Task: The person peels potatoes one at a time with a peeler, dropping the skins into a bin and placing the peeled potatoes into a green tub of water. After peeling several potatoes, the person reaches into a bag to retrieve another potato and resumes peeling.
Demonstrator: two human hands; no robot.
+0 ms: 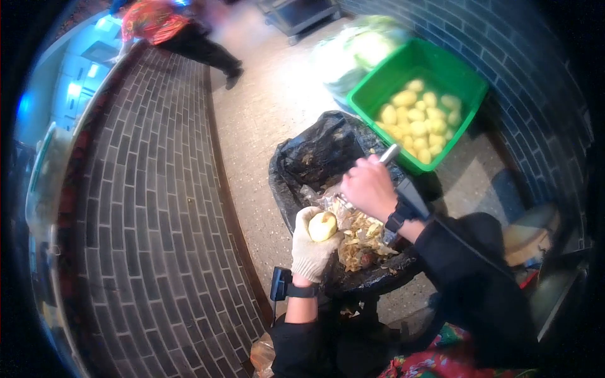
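Note:
My left hand [309, 249], in a white knitted glove, is closed around a mostly peeled potato [322, 226] that shows a brown patch on top. Up and to the right of it, my bare right hand [370, 189] grips a tool with a grey handle [390, 154]. The handle sticks out behind the fist; the tool's working end is blurred and I cannot make it out. Both hands are above a bin lined with a black bag [315, 142]. Peelings and scraps [365, 242] lie inside it.
Beyond the bin, a green crate [463, 82] holds many peeled potatoes [419, 120]. A clear bag of pale green vegetables [362, 53] stands behind the crate. A grey brick wall [157, 189] runs along the left, another on the right. A person [164, 28] leans over a counter farther off.

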